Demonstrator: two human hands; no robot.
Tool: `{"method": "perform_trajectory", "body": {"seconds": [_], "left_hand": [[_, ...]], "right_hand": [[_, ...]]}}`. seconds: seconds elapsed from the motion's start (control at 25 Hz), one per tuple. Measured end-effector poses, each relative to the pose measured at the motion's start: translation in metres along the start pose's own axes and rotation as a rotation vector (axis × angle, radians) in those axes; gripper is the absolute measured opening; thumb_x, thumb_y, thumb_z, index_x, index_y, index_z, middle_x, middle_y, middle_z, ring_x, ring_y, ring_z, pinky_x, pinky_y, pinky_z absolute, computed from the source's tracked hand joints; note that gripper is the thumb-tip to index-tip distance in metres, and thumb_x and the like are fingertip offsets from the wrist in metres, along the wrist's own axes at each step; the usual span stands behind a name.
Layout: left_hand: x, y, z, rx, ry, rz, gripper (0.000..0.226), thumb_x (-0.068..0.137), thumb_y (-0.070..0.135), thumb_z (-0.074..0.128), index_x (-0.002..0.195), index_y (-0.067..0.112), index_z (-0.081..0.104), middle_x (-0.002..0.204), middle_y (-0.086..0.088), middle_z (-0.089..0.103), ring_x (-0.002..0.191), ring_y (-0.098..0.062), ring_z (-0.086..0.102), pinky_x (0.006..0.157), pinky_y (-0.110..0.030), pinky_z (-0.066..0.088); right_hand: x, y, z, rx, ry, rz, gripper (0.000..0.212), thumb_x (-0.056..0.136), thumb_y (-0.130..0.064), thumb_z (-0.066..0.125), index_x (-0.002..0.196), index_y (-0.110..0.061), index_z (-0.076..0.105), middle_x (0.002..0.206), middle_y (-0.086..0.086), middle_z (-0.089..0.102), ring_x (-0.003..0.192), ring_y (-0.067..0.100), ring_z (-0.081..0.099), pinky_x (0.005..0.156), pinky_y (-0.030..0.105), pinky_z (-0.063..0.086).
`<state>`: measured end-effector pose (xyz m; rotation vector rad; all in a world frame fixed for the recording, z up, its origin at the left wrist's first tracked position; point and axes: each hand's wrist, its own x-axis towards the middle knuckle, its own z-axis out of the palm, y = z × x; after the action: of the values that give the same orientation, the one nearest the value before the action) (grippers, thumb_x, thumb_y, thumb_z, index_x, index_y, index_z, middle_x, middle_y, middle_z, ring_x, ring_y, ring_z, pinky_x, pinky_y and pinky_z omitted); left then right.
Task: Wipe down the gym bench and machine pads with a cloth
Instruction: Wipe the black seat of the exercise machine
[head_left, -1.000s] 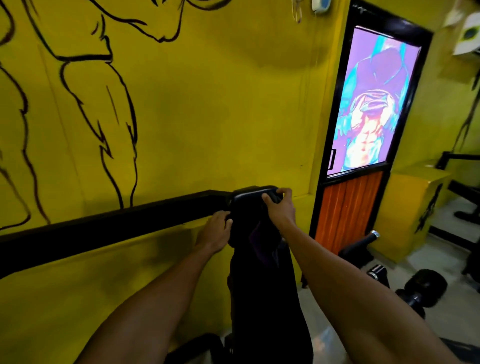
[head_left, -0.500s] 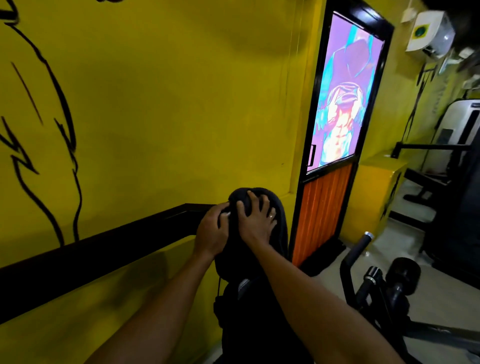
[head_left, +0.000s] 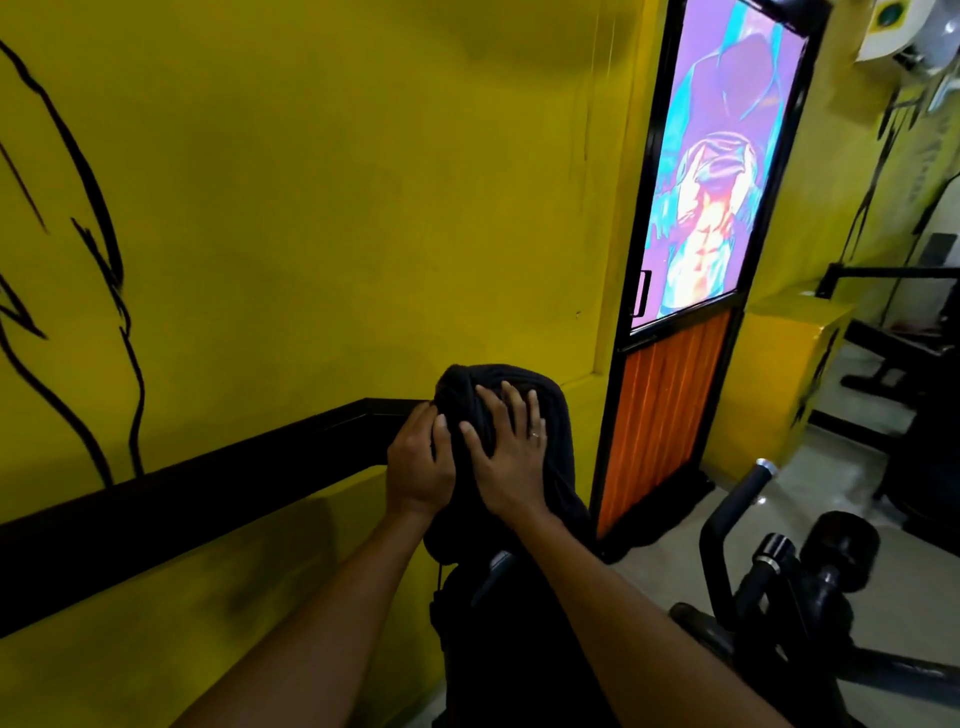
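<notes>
Against the yellow wall (head_left: 311, 208), our hands have gone from gripping the pad (head_left: 519, 649) to spreading the cloth (head_left: 550, 415) over it: left hand (head_left: 418, 467) cupped, right hand (head_left: 511, 457) flat, fingers splayed; wiping can begin.

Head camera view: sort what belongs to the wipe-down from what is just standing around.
In the job:
- dark cloth, draped over the pad top
- upright black machine pad
- left hand, cupped at the cloth's side
- right hand, spread flat on the cloth

Standing around:
- door with poster
- black wall rail
- black roller handles
- yellow cabinet
</notes>
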<state>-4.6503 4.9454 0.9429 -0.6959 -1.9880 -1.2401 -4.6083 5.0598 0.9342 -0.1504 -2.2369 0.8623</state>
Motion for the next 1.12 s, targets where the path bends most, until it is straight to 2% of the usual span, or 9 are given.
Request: {"method": "perform_trajectory", "body": {"seconds": [0.2, 0.32, 0.44, 0.56, 0.64, 0.72, 0.84, 0.96, 1.12], "left_hand": [[0.002, -0.004, 0.001, -0.049, 0.004, 0.038, 0.040, 0.105, 0.024, 0.036, 0.120, 0.004, 0.067, 0.120, -0.009, 0.067, 0.109, -0.018, 0.061, 0.092, -0.010, 0.039], [0.000, -0.003, 0.000, -0.061, -0.007, 0.016, 0.037, 0.104, 0.021, 0.038, 0.121, 0.004, 0.067, 0.121, -0.010, 0.067, 0.109, -0.022, 0.062, 0.090, -0.016, 0.041], [0.000, 0.000, -0.002, -0.049, -0.033, -0.009, 0.043, 0.105, 0.028, 0.036, 0.121, 0.003, 0.066, 0.120, -0.012, 0.067, 0.105, -0.027, 0.064, 0.084, -0.023, 0.042], [-0.001, 0.003, -0.004, -0.058, -0.029, -0.012, 0.051, 0.103, 0.036, 0.031, 0.120, 0.003, 0.066, 0.118, -0.011, 0.068, 0.102, -0.025, 0.064, 0.080, -0.021, 0.040], [0.001, 0.003, -0.006, -0.080, -0.033, -0.006, 0.052, 0.102, 0.036, 0.031, 0.119, 0.003, 0.067, 0.117, -0.011, 0.068, 0.103, -0.024, 0.062, 0.081, -0.018, 0.038], [0.001, 0.002, -0.005, -0.086, -0.039, 0.006, 0.051, 0.102, 0.035, 0.032, 0.119, 0.003, 0.068, 0.117, -0.012, 0.068, 0.105, -0.027, 0.064, 0.084, -0.021, 0.040], [0.004, 0.003, -0.005, -0.090, -0.051, -0.007, 0.050, 0.102, 0.034, 0.032, 0.120, 0.003, 0.068, 0.118, -0.011, 0.068, 0.106, -0.027, 0.064, 0.084, -0.023, 0.041], [0.003, 0.000, -0.006, -0.113, -0.063, 0.017, 0.049, 0.102, 0.032, 0.032, 0.119, 0.004, 0.068, 0.118, -0.011, 0.069, 0.108, -0.028, 0.064, 0.086, -0.027, 0.045], [0.003, 0.000, -0.008, -0.144, -0.079, 0.004, 0.050, 0.102, 0.034, 0.031, 0.119, 0.004, 0.068, 0.119, -0.011, 0.068, 0.108, -0.029, 0.065, 0.087, -0.030, 0.046]], "right_hand": [[0.037, 0.003, -0.012, 0.104, 0.024, 0.272, 0.054, 0.104, -0.055, 0.039, 0.150, -0.029, 0.041, 0.167, -0.002, 0.017, 0.156, 0.023, -0.005, 0.124, 0.054, 0.005], [0.017, -0.029, -0.022, 0.224, 0.068, 0.283, 0.048, 0.105, -0.037, 0.050, 0.149, -0.019, 0.042, 0.164, -0.001, 0.019, 0.152, 0.023, 0.017, 0.118, 0.039, 0.030], [-0.014, -0.044, -0.033, 0.333, 0.114, 0.333, 0.054, 0.098, -0.025, 0.061, 0.148, -0.020, 0.041, 0.160, -0.005, 0.017, 0.134, 0.008, 0.032, 0.098, 0.026, 0.039], [-0.026, -0.031, -0.038, 0.326, 0.160, 0.485, 0.075, 0.087, -0.020, 0.069, 0.152, -0.025, 0.032, 0.157, 0.002, 0.024, 0.134, 0.019, 0.039, 0.104, 0.040, 0.047], [-0.023, -0.026, -0.044, 0.271, 0.083, 0.591, 0.071, 0.088, -0.024, 0.070, 0.147, -0.025, 0.031, 0.145, 0.009, 0.048, 0.122, 0.025, 0.056, 0.098, 0.046, 0.054], [-0.018, -0.027, -0.051, 0.209, 0.081, 0.576, 0.051, 0.089, -0.030, 0.071, 0.126, -0.026, 0.035, 0.118, 0.006, 0.064, 0.098, 0.025, 0.065, 0.083, 0.046, 0.058], [-0.013, -0.048, -0.067, 0.120, 0.201, 0.449, 0.048, 0.086, -0.045, 0.073, 0.110, -0.030, 0.034, 0.097, 0.001, 0.064, 0.085, 0.027, 0.067, 0.073, 0.048, 0.058], [-0.006, -0.069, -0.084, 0.047, 0.373, 0.352, 0.050, 0.085, -0.053, 0.072, 0.110, -0.026, 0.037, 0.089, -0.003, 0.057, 0.086, 0.028, 0.063, 0.074, 0.048, 0.054], [0.007, -0.069, -0.090, 0.268, 0.433, 0.358, 0.053, 0.086, -0.046, 0.077, 0.113, -0.022, 0.038, 0.092, -0.005, 0.055, 0.087, 0.021, 0.064, 0.072, 0.043, 0.059]]}}
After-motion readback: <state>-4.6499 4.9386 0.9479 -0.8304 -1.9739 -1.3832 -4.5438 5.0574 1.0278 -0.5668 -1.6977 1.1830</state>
